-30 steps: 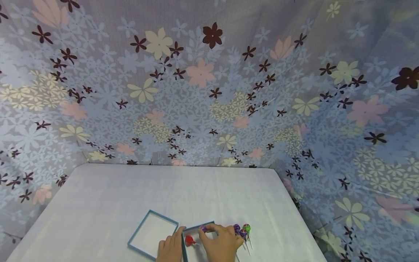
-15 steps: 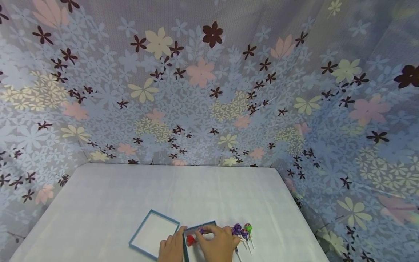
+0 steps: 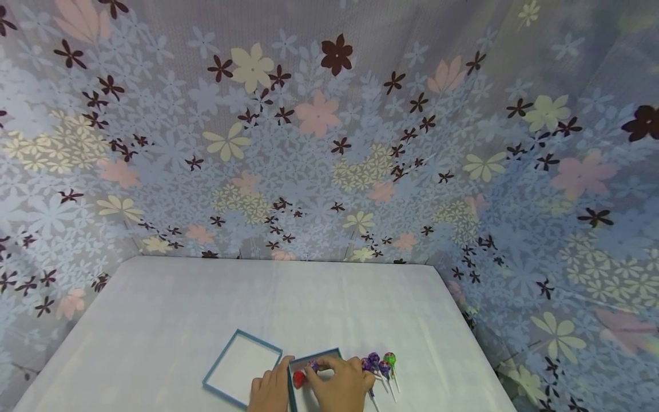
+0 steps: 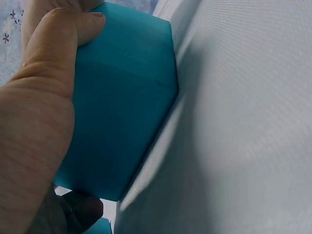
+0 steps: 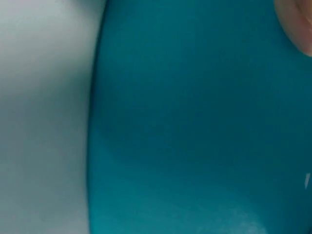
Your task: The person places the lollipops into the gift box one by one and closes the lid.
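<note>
My left hand point(image 3: 270, 389) grips the left wall of a teal box point(image 3: 292, 393) with a white inside. In the left wrist view the thumb lies along the outer face of the teal box point(image 4: 126, 112). A red-wrapped lollipop point(image 3: 298, 379) lies in the box at its left side. Over the box, my right hand point(image 3: 341, 386) pinches a purple-wrapped lollipop point(image 3: 313, 364) by its head, close beside the red one; its stick is hidden. The right wrist view is filled by the teal box wall point(image 5: 185, 122), with a fingertip at the top right corner.
A teal-rimmed lid point(image 3: 242, 366) lies on the white table point(image 3: 206, 297) left of the box. To the right of the box are several more lollipops, among them a purple one point(image 3: 373, 359) and a green one point(image 3: 389, 359). Flowered cloth point(image 3: 319, 114) hangs behind the table.
My right hand, with the purple lollipop, has shifted a little left and down inside the box toward the red lollipop. My left hand stays on the box wall.
</note>
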A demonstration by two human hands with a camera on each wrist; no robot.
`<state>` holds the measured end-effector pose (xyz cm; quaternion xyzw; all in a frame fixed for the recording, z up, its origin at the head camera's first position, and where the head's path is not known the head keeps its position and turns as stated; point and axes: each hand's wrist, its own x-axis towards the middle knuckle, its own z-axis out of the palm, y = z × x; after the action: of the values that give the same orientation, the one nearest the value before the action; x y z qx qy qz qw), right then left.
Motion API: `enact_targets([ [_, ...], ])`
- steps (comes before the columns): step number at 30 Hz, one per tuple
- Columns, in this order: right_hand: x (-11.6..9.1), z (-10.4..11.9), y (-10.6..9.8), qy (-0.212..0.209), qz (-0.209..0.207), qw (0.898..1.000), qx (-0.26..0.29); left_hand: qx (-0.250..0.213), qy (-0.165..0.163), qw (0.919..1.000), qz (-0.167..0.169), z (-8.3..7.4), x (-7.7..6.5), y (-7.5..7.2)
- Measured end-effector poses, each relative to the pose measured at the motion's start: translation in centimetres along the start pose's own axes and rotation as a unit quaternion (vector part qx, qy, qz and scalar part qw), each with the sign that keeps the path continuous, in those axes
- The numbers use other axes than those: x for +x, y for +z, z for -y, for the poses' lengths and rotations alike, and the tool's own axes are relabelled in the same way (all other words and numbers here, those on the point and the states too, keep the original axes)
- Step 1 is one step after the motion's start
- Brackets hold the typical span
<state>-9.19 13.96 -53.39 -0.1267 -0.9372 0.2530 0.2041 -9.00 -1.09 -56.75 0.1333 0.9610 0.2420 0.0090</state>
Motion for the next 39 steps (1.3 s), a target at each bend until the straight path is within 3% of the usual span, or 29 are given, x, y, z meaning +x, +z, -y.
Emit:
enact_targets([
  [3,-0.13,-0.05,0.12,-0.005,0.001,1.000,-0.012,0.003,0.003,1.0000,0.002,0.13,-0.15,0.07],
  [10,-0.20,0.03,0.09,-0.010,0.013,0.999,-0.043,0.029,0.030,0.9984,-0.039,0.24,-0.31,0.42],
  [17,-0.27,0.10,0.09,-0.021,0.021,0.998,-0.057,-0.001,0.010,0.9990,0.043,0.32,-0.09,-0.48],
  [19,-0.28,0.13,0.11,-0.022,0.020,0.998,-0.056,-0.005,0.011,0.9989,0.045,0.34,-0.11,-0.54],
  [27,-0.24,0.20,0.01,-0.023,0.023,0.998,-0.062,0.005,0.030,0.9995,0.014,0.61,-0.23,0.03],
  [39,-0.19,0.04,0.53,-0.034,0.020,0.997,-0.072,0.003,0.034,0.9994,-0.006,0.61,-0.33,-0.11],
])
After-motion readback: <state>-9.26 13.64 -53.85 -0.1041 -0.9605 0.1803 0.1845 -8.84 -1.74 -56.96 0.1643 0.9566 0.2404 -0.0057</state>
